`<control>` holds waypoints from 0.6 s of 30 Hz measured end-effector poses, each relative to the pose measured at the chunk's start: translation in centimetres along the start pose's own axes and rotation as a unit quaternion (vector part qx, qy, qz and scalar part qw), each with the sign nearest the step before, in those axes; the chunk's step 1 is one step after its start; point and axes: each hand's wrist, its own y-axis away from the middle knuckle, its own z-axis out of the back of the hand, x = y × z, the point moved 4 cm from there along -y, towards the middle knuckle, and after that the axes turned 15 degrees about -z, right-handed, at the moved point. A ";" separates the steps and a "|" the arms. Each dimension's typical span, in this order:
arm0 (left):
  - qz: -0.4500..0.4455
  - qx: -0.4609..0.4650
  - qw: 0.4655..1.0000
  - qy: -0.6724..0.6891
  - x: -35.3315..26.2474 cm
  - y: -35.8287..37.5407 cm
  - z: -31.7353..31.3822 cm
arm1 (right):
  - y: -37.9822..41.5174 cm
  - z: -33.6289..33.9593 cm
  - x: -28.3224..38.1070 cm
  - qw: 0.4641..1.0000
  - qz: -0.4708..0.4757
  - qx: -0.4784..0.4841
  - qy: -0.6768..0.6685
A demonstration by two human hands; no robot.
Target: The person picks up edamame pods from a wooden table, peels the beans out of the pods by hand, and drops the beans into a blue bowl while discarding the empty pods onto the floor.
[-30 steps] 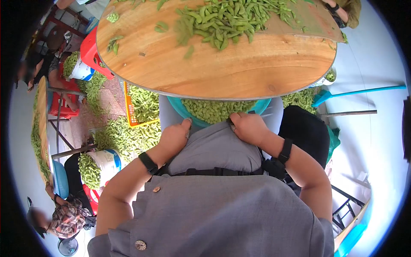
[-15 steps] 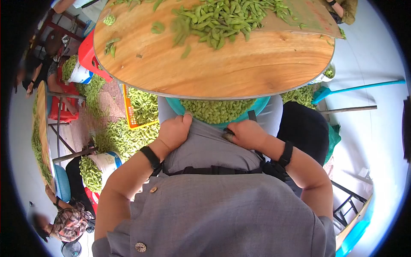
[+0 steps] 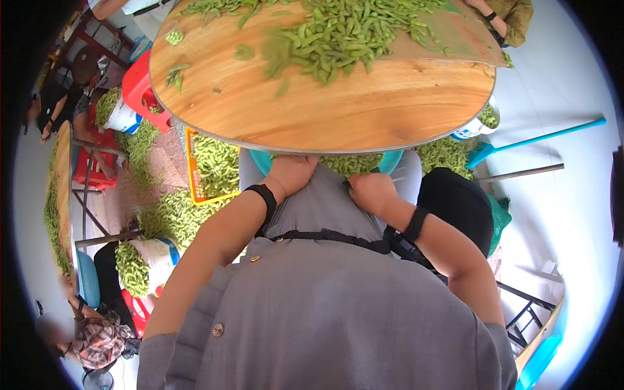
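My left hand point(image 3: 294, 174) is closed on the grey cloth point(image 3: 318, 208) over my lap, close under the table's edge. On the other side my right hand point(image 3: 373, 192) grips the same cloth, its fingers curled. Between and behind both hands, a turquoise basin point(image 3: 262, 161) of green beans point(image 3: 354, 164) shows partly beneath the wooden table point(image 3: 338, 120). Green pods point(image 3: 338, 39) lie heaped on the tabletop's far side.
Left of me are a yellow crate point(image 3: 192, 166) of pods, a white bucket point(image 3: 159, 257) and a red stool point(image 3: 136, 84). A turquoise broom point(image 3: 539, 138) and another bucket point(image 3: 474, 128) are at right. Other people sit around.
Both my hands have moved forward toward the table, drawing the grey cloth with them. The basin is now more covered. The view has shifted slightly.
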 end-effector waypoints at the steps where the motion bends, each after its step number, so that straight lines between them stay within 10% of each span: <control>1: 0.027 0.064 0.997 0.043 -0.2 0.5 0.6 | 0.1 -0.2 0.2 0.999 -0.009 0.024 -0.021; 13: 0.286 0.014 0.942 0.176 -0.7 10.7 6.0 | -6.1 -4.2 0.3 0.979 -0.028 -0.122 -0.163; 18: 0.447 -0.015 0.840 0.306 -0.6 14.6 7.1 | -6.9 -3.5 0.7 0.985 -0.041 -0.029 -0.163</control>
